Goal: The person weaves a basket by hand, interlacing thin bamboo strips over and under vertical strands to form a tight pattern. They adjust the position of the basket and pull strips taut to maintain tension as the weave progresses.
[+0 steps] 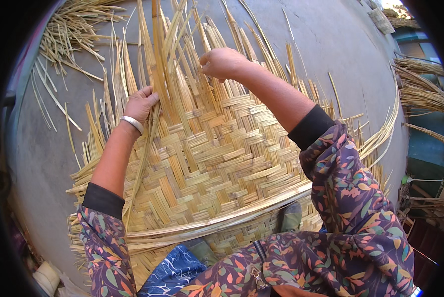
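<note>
A woven mat of split reed strips (222,153) lies in front of me, its loose strip ends fanning out along the far and side edges. My left hand (141,103), with a silver bangle on the wrist, is closed on a bundle of upright reed strips (165,84) at the mat's far left. Those strips lean upward past the hand, and one long strip runs down toward me beside my left forearm. Over the loose far ends hovers my right hand (223,63). Its fingers are curled, and what they hold, if anything, is hidden.
A pile of cut reed strips (73,34) lies at the far left on the grey floor (311,29). Bundled stalks (422,86) rest at the right edge. A band of long strips (217,218) crosses the mat near my feet, and I am on the mat's near part.
</note>
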### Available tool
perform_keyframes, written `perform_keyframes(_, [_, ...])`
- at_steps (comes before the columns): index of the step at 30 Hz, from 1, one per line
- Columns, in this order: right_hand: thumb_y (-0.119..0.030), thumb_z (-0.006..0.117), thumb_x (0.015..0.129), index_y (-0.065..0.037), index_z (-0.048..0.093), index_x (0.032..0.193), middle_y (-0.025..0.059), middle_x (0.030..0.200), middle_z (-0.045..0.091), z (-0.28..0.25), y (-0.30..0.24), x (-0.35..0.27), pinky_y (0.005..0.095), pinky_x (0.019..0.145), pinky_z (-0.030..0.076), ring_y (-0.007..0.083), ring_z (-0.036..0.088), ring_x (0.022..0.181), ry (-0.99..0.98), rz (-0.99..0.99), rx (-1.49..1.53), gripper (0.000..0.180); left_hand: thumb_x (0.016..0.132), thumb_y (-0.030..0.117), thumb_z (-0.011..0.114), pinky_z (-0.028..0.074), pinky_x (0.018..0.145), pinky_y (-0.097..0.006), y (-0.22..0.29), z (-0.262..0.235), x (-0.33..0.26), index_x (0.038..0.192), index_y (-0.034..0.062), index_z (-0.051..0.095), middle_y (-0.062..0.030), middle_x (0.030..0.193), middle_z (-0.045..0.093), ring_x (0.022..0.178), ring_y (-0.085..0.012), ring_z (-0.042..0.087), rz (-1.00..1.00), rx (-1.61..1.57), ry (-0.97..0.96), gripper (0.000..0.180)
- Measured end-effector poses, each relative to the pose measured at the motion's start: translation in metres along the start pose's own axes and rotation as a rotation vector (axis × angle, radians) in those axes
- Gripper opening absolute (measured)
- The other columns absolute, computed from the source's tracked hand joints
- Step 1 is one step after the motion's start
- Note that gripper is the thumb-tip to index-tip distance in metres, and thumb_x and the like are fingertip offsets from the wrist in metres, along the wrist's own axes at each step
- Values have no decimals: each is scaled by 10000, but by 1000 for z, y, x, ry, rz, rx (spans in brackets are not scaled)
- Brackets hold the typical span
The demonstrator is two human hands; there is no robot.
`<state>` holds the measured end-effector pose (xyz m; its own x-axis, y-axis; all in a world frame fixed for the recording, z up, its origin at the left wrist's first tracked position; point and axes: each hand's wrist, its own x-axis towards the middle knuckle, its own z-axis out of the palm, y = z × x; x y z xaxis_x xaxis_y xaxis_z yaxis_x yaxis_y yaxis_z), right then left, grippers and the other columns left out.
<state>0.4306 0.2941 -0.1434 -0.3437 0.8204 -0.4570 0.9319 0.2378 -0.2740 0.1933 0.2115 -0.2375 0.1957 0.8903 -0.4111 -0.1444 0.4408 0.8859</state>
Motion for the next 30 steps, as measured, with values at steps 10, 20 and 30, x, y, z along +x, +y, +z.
perform_keyframes(10, [-131,581,826,15,650,949,107,620,623,23,13,31,280,458,499,150,601,500,-109,66,318,202,873,207,605,517,524,-217,7,11,-5,1069,59,599,-5,860,663,679,-73,626,38,-27,25,246])
perform_keyframes(20, [-140,682,734,11,628,914,122,838,620,39,26,55,377,594,537,212,617,722,23,36,1035,241,876,180,599,499,518,-214,7,15,-8,1035,43,609,-6,818,654,618,-71,600,50,-44,63,210])
perform_keyframes(30, [-121,671,748,-44,584,996,95,879,621,35,-8,45,342,654,464,200,597,773,9,280,1141,275,876,169,598,498,513,-215,0,15,-17,1019,37,622,-12,816,660,618,-80,603,65,-124,147,197])
